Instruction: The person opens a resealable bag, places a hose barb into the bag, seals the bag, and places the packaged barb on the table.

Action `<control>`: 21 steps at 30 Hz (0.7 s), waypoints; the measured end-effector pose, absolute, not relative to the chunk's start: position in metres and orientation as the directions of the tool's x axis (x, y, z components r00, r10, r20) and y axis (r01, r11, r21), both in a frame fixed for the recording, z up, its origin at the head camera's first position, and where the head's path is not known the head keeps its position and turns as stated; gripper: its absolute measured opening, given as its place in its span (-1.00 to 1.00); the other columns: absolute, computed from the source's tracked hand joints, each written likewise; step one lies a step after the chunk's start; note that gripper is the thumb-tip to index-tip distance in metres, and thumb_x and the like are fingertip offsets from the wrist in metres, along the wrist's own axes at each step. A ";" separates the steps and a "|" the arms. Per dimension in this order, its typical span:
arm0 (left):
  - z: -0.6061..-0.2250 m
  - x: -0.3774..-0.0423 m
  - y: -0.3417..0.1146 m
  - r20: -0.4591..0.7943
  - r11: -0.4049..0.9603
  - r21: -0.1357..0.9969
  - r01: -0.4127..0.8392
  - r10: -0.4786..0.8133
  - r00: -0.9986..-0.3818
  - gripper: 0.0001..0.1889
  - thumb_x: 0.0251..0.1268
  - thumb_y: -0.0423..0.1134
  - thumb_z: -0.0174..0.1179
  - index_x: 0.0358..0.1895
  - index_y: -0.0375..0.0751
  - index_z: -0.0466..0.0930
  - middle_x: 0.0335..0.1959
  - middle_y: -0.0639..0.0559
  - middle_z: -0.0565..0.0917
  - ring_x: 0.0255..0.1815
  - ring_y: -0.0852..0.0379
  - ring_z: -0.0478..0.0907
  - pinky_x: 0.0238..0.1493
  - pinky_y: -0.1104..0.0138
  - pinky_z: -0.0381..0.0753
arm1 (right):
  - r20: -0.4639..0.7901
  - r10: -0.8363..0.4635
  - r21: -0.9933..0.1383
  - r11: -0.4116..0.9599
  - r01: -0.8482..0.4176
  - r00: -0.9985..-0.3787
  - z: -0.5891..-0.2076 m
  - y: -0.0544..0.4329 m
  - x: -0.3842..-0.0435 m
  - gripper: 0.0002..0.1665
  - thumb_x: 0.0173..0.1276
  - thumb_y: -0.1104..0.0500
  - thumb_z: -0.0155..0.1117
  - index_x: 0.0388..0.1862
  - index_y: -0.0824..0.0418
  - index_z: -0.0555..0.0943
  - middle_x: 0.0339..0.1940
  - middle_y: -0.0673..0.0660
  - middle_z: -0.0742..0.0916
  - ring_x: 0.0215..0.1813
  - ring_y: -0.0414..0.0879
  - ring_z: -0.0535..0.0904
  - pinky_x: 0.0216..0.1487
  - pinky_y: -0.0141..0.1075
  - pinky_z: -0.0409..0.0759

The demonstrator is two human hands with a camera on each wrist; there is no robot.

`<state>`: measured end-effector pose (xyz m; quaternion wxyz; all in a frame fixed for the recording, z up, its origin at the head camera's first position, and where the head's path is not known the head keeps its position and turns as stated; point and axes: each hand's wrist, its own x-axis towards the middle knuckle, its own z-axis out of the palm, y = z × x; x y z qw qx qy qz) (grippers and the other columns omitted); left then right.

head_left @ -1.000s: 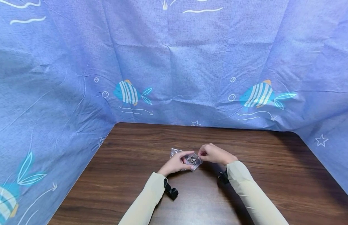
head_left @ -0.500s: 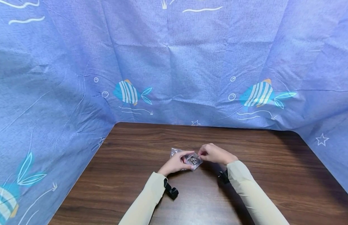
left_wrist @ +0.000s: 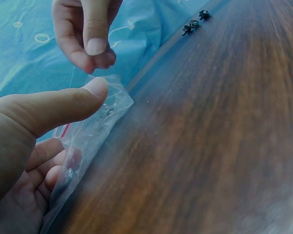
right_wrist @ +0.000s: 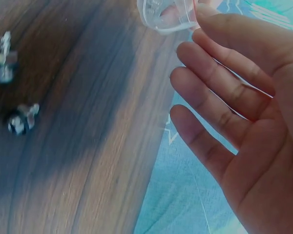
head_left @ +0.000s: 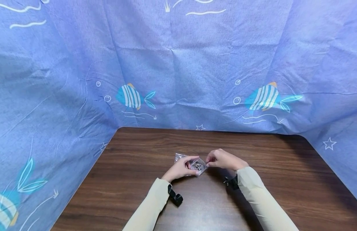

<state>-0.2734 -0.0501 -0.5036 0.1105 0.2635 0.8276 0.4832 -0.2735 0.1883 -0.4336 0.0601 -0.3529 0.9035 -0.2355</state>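
My left hand (head_left: 179,168) holds a clear plastic zip bag (left_wrist: 100,114) with a red line along it, thumb on one side and fingers on the other. Small metal pieces (head_left: 198,166) lie in the bag, whose mouth gapes toward the right. Beside that mouth is my right hand (head_left: 224,159), its thumb and index fingertips close together right at the bag's edge. The other fingers of the right hand (right_wrist: 229,97) are loosely bent in the right wrist view. Nothing shows between its fingertips.
Several small shiny metal pieces (right_wrist: 22,122) lie on the brown wooden table (head_left: 144,141) near my right wrist. Black wrist cameras (head_left: 176,198) sit under both forearms. A blue fish-print cloth (head_left: 178,70) hangs behind the table and at its sides.
My right hand has shifted slightly to the right, back from the bag's edge that its fingertips overlapped. More of the metal pieces by the right wrist shows. The left hand stays in place.
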 end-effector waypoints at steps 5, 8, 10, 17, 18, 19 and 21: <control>-0.505 -0.272 -0.051 0.103 0.370 0.859 0.354 0.551 -0.828 -0.32 0.01 -0.21 0.46 0.30 -0.10 0.47 -0.53 0.11 0.47 -0.51 0.29 0.39 -0.51 0.48 0.40 | 0.053 -0.647 -0.477 0.653 -0.589 -0.760 -0.434 0.197 -0.272 -0.86 0.18 0.14 0.40 -0.34 0.20 0.69 -0.42 -0.08 0.70 -0.37 -0.35 0.51 -0.29 -0.43 0.53; -0.506 -0.273 -0.051 0.116 0.360 0.860 0.363 0.554 -0.825 -0.32 0.00 -0.24 0.47 0.28 -0.12 0.48 -0.55 0.08 0.47 -0.52 0.28 0.39 -0.50 0.48 0.40 | 0.042 -0.632 -0.482 0.665 -0.570 -0.774 -0.433 0.203 -0.270 -0.82 0.16 0.12 0.42 -0.31 0.20 0.69 -0.40 -0.08 0.70 -0.35 -0.34 0.52 -0.27 -0.42 0.54; -0.506 -0.273 -0.051 0.118 0.355 0.863 0.360 0.552 -0.825 -0.32 0.00 -0.26 0.47 0.29 -0.13 0.47 -0.54 0.06 0.47 -0.51 0.26 0.39 -0.50 0.48 0.39 | 0.031 -0.627 -0.491 0.669 -0.558 -0.779 -0.433 0.208 -0.269 -0.79 0.16 0.12 0.43 -0.30 0.22 0.69 -0.39 -0.08 0.71 -0.35 -0.34 0.53 -0.27 -0.41 0.54; -0.504 -0.273 -0.050 0.117 0.357 0.862 0.361 0.552 -0.826 -0.33 0.01 -0.25 0.47 0.29 -0.12 0.47 -0.54 0.04 0.48 -0.51 0.24 0.39 -0.49 0.47 0.39 | -0.008 -0.621 -0.504 0.679 -0.533 -0.784 -0.434 0.221 -0.263 -0.82 0.17 0.13 0.43 -0.30 0.20 0.70 -0.37 -0.09 0.73 -0.32 -0.35 0.55 -0.24 -0.41 0.55; -0.504 -0.273 -0.050 0.115 0.362 0.859 0.363 0.553 -0.825 -0.33 0.01 -0.24 0.46 0.29 -0.12 0.47 -0.54 0.06 0.47 -0.51 0.24 0.39 -0.49 0.47 0.39 | -0.017 -0.621 -0.505 0.682 -0.529 -0.784 -0.434 0.223 -0.262 -0.83 0.17 0.13 0.43 -0.31 0.19 0.70 -0.37 -0.09 0.72 -0.32 -0.35 0.55 -0.25 -0.41 0.54; -0.504 -0.273 -0.050 0.114 0.367 0.856 0.364 0.553 -0.825 -0.33 0.01 -0.23 0.46 0.29 -0.12 0.47 -0.54 0.08 0.47 -0.51 0.25 0.39 -0.49 0.48 0.39 | -0.027 -0.621 -0.508 0.684 -0.524 -0.783 -0.434 0.224 -0.262 -0.84 0.17 0.14 0.42 -0.32 0.19 0.70 -0.38 -0.09 0.72 -0.33 -0.36 0.55 -0.25 -0.42 0.54; -0.504 -0.273 -0.050 0.113 0.372 0.853 0.366 0.554 -0.825 -0.32 0.02 -0.23 0.46 0.29 -0.12 0.47 -0.55 0.10 0.46 -0.51 0.27 0.38 -0.49 0.48 0.39 | -0.046 -0.618 -0.515 0.688 -0.511 -0.785 -0.435 0.227 -0.261 -0.86 0.16 0.14 0.43 -0.34 0.17 0.70 -0.39 -0.10 0.72 -0.34 -0.37 0.55 -0.26 -0.42 0.54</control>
